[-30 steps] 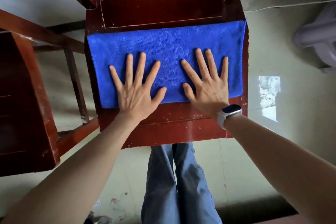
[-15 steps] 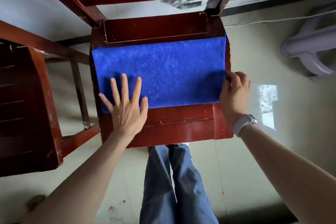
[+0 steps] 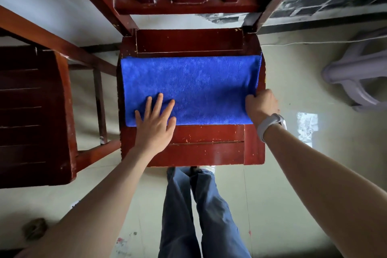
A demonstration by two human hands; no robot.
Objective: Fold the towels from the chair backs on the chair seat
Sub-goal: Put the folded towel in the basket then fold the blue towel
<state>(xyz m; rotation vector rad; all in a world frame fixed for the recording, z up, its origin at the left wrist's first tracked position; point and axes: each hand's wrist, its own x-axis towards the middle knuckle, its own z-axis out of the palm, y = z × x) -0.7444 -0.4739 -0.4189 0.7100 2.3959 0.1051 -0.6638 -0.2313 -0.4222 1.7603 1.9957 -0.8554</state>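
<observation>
A blue towel [image 3: 192, 88], folded into a wide rectangle, lies flat on the red wooden chair seat [image 3: 207, 148]. My left hand [image 3: 156, 123] rests flat on the towel's near left part, fingers spread. My right hand [image 3: 260, 107], with a white watch on the wrist, is closed on the towel's right edge near its front corner, and that edge is lifted a little off the seat. The chair back [image 3: 186, 4] with red slats rises behind the seat and carries no towel.
A second dark red chair [image 3: 33, 115] stands close on the left. A pale plastic stool [image 3: 356, 77] is on the floor at the right. My legs in blue trousers [image 3: 196, 211] stand just in front of the seat. A wall runs behind the chairs.
My right hand left the towel's top, went to its right edge and gripped it, lifting it slightly. My left hand slid toward the towel's near left part and stays flat.
</observation>
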